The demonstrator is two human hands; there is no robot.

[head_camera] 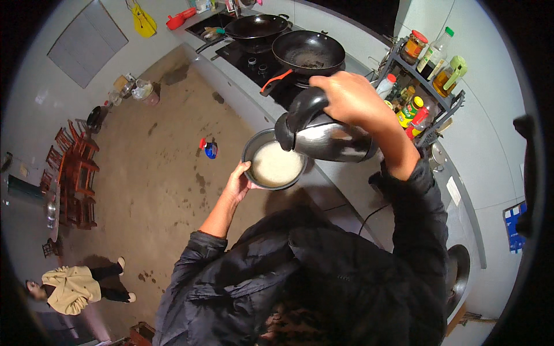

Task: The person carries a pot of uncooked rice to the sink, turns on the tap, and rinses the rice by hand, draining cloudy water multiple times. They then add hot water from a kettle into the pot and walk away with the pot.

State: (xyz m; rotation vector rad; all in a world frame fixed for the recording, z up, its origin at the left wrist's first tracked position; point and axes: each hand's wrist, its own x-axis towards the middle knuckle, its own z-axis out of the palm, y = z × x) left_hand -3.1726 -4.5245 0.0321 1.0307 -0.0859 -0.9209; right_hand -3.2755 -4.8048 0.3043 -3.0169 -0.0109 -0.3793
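Observation:
My left hand (238, 185) holds a dark round pot (247, 149) by its rim and side, thumb on the edge. Inside the pot is a pale, whitish mass that looks like rice (277, 165); whether water covers it I cannot tell. My right hand (352, 97) grips the black handle of a shiny metal electric kettle (333, 140). Tipped on its side, the kettle has its black spout end over the pot's right edge. No stream of water can be made out. The pot is held in front of the counter edge, above the floor.
A wok (309, 52) with an orange handle and a second wok (257, 27) sit on the black cooktop (240, 56). A grey rack (424, 78) of bottles and jars stands on the right. Someone in a yellow coat (73, 287) stands lower left. A spray bottle (210, 149) appears beyond the pot.

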